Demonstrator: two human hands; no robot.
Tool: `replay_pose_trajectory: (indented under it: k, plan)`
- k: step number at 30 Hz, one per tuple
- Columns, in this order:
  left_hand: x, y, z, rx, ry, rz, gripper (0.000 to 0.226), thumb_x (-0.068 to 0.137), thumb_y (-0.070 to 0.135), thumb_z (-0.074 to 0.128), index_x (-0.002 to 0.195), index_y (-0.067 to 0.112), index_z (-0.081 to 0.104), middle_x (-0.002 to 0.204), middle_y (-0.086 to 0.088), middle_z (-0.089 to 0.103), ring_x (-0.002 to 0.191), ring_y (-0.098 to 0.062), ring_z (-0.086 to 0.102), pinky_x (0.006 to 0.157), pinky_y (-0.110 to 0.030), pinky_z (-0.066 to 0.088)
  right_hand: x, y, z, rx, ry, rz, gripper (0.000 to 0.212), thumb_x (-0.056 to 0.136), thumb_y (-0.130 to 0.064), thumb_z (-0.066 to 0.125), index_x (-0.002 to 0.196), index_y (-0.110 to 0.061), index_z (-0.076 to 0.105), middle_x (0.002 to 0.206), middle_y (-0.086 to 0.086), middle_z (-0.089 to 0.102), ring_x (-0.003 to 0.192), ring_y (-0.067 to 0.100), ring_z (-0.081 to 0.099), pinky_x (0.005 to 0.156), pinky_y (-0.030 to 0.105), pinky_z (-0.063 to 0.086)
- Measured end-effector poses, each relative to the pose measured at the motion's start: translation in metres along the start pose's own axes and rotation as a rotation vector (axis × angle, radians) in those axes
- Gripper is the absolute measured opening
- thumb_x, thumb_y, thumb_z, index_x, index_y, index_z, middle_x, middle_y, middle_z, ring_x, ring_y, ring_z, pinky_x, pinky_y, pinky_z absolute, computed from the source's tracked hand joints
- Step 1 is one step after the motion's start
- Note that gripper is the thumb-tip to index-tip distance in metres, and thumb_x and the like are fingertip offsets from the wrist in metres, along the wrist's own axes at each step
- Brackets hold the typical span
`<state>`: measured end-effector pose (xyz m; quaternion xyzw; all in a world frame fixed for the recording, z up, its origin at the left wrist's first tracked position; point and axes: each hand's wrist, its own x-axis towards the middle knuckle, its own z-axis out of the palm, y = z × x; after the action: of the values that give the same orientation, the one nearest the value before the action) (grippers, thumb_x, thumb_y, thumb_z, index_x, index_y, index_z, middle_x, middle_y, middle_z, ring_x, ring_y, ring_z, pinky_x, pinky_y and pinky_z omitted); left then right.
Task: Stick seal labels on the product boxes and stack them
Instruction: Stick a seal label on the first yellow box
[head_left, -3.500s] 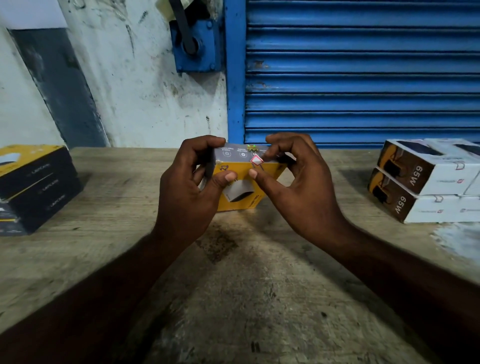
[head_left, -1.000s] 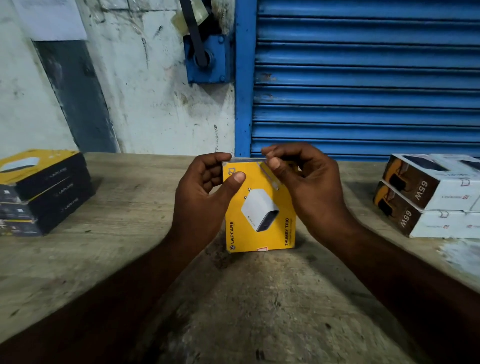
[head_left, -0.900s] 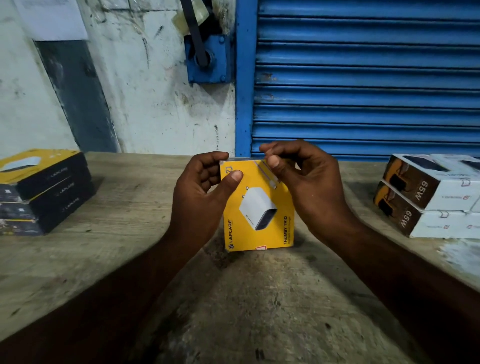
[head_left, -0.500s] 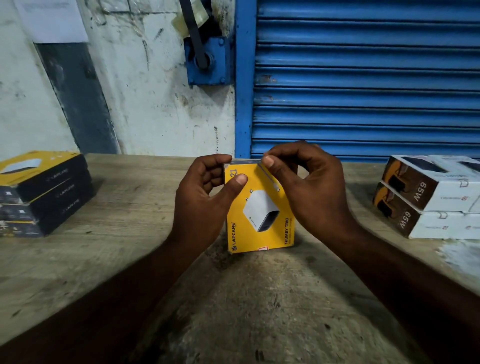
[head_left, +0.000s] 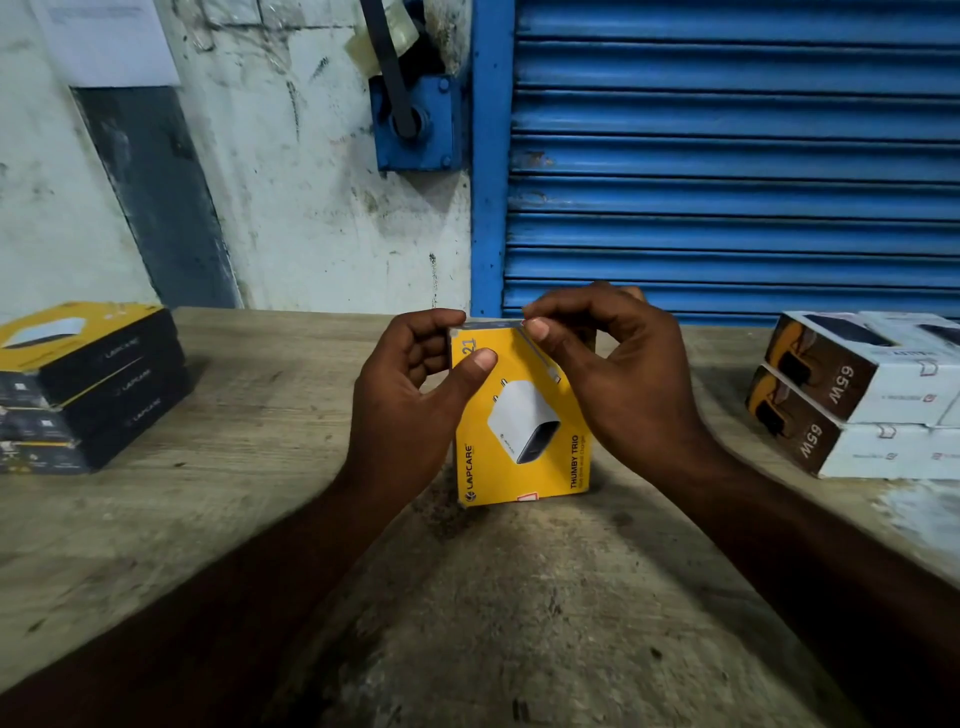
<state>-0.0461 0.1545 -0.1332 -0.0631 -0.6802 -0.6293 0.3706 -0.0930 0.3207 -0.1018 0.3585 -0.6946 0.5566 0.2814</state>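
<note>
Charger box (head_left: 524, 431): frame centre; likely light, stiff card, slick.
Left hand (head_left: 410, 405): grips its left edge.
Right hand (head_left: 613, 374): pinches its top edge.
Hold: by side edges.

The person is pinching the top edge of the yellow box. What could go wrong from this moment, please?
1. The box stands upright on its narrow end on the table. The right hand pinches its top edge, so a hard press might tip or slide it if the left hand loosens its grip.
2. Any label at the top edge is hidden under the fingertips, so it could fold over the edge crooked or creased without being noticed.
</note>
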Motion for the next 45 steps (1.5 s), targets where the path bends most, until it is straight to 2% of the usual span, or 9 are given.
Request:
replay_pose_trajectory:
  k: [7,13,19,24,34,37,40,42,45]
  plan:
    - [0.001,-0.001,-0.001,0.007,0.014,-0.001,0.032,0.085,0.013,0.077,0.112,0.020,0.063,0.102,-0.002,0.073,0.093,-0.012,0.071,0.083,-0.030,0.058,-0.002,0.003,-0.001,0.088,0.001,0.036,0.008,0.093,-0.021,0.072,0.100,-0.023,0.075,0.098,-0.006,0.074,0.102,0.024,0.066,0.090,0.051,0.052]
    - [0.002,-0.003,-0.002,0.011,0.015,0.000,0.032,0.085,0.014,0.078,0.113,0.020,0.062,0.103,-0.003,0.073,0.094,-0.013,0.071,0.083,-0.031,0.058,-0.001,-0.002,-0.002,0.138,-0.026,0.036,0.008,0.095,-0.013,0.069,0.099,-0.019,0.072,0.098,0.000,0.073,0.099,0.021,0.068,0.091,0.047,0.054]
    - [0.001,0.000,-0.001,0.002,0.018,0.002,0.032,0.084,0.013,0.077,0.111,0.021,0.062,0.102,-0.002,0.073,0.093,-0.012,0.071,0.082,-0.029,0.059,0.001,-0.004,-0.001,0.077,-0.070,0.062,0.017,0.091,-0.016,0.072,0.090,-0.033,0.072,0.103,-0.004,0.067,0.108,0.012,0.062,0.098,0.044,0.051]
    - [0.001,-0.002,-0.001,0.012,0.018,0.013,0.032,0.084,0.013,0.078,0.111,0.022,0.062,0.104,-0.003,0.073,0.094,-0.014,0.071,0.083,-0.030,0.059,0.001,-0.001,0.000,-0.010,-0.017,0.045,0.011,0.089,-0.026,0.071,0.090,-0.037,0.071,0.090,-0.008,0.070,0.094,0.024,0.061,0.089,0.047,0.049]
    - [0.002,-0.003,-0.002,0.008,0.012,0.024,0.033,0.085,0.013,0.078,0.112,0.022,0.062,0.103,-0.002,0.074,0.095,-0.013,0.071,0.083,-0.029,0.058,0.000,0.001,-0.002,0.009,-0.017,0.037,0.006,0.092,-0.025,0.071,0.096,-0.030,0.073,0.093,-0.009,0.073,0.094,0.025,0.063,0.087,0.050,0.050]
    - [0.001,-0.002,-0.002,0.009,0.009,0.025,0.033,0.084,0.013,0.078,0.112,0.021,0.062,0.103,-0.001,0.073,0.095,-0.013,0.071,0.083,-0.029,0.058,-0.002,-0.001,0.001,-0.027,-0.014,0.045,0.010,0.091,-0.027,0.073,0.093,-0.037,0.072,0.094,-0.006,0.070,0.097,0.023,0.060,0.090,0.045,0.048]
    - [0.001,-0.002,-0.002,-0.004,0.015,0.013,0.034,0.084,0.013,0.079,0.112,0.020,0.062,0.103,-0.001,0.073,0.095,-0.013,0.071,0.084,-0.030,0.058,-0.003,-0.006,0.004,-0.077,0.022,0.127,0.014,0.083,-0.035,0.077,0.084,-0.048,0.070,0.113,-0.012,0.066,0.120,0.017,0.054,0.101,0.036,0.038]
    - [0.002,-0.002,-0.002,-0.003,0.015,0.013,0.034,0.084,0.013,0.079,0.112,0.020,0.062,0.103,-0.001,0.073,0.095,-0.013,0.071,0.083,-0.030,0.058,-0.003,-0.008,0.005,-0.024,0.009,0.217,0.017,0.084,-0.031,0.079,0.083,-0.046,0.072,0.130,-0.016,0.061,0.132,0.011,0.048,0.102,0.025,0.034]
    - [0.001,-0.002,-0.001,-0.005,0.015,0.015,0.034,0.083,0.013,0.079,0.112,0.019,0.062,0.102,0.001,0.073,0.094,-0.011,0.070,0.082,-0.026,0.057,-0.003,-0.012,0.008,0.182,-0.035,0.345,0.015,0.089,-0.019,0.075,0.087,-0.034,0.076,0.142,-0.014,0.057,0.132,-0.005,0.047,0.098,0.012,0.036]
